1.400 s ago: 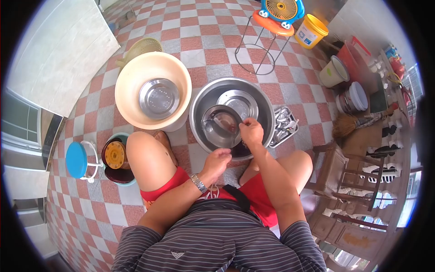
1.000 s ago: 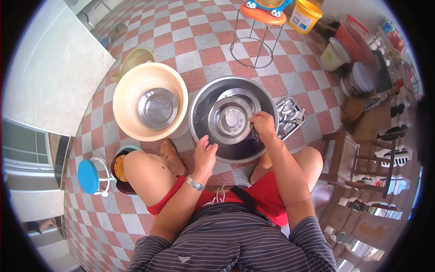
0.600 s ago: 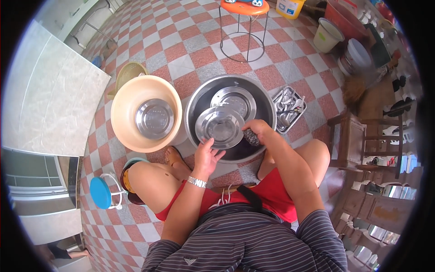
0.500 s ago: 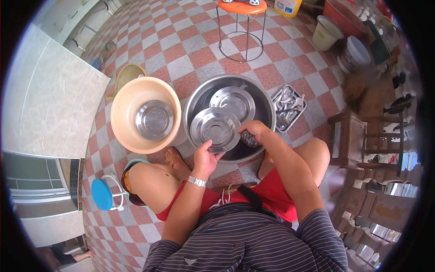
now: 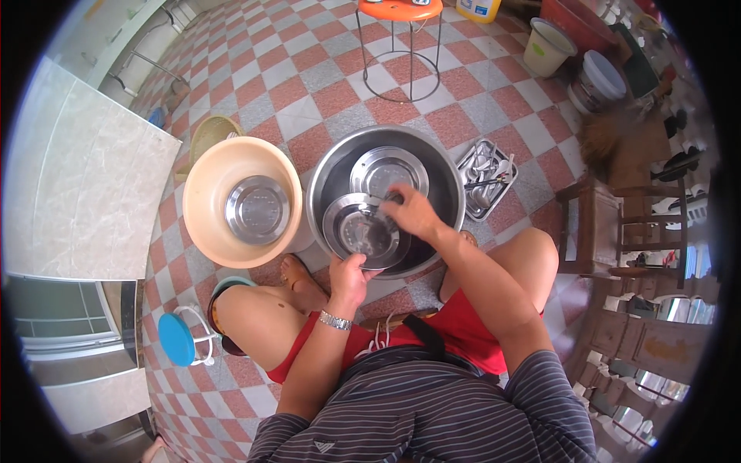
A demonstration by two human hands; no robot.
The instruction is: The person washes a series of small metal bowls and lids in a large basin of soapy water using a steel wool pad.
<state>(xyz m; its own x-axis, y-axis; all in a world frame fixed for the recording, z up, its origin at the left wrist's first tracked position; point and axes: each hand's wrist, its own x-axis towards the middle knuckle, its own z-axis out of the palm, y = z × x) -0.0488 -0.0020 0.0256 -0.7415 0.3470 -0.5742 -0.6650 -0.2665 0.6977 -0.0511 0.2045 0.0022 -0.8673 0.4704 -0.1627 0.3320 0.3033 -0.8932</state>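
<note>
A shiny steel plate [image 5: 356, 233] is tilted over a wide steel basin [image 5: 318, 171]. My left hand [image 5: 350, 279] is closed on its near rim, thumb on top. At the plate's far right rim is my right hand [image 5: 413, 211], its fingers bent around a dark wiry scouring pad that is mostly hidden under them. A second steel plate [image 5: 390, 171] lies in the basin, partly covered by the held one. To the left, a round steel dish [image 5: 258, 209] sits inside a cream plastic tub [image 5: 202, 231].
Right of the basin is a metal tray [image 5: 472, 212] of spoons and other utensils. An orange-topped stool [image 5: 401, 11] stands beyond. A blue stool [image 5: 176, 339] is at my left, a wooden chair [image 5: 594, 224] at my right. A yellowish basket [image 5: 212, 133] stands behind the tub.
My right hand has moved up and left from the plate's right side onto its far right rim, carrying the scouring pad. My left hand still holds the plate; the view has shifted slightly.
</note>
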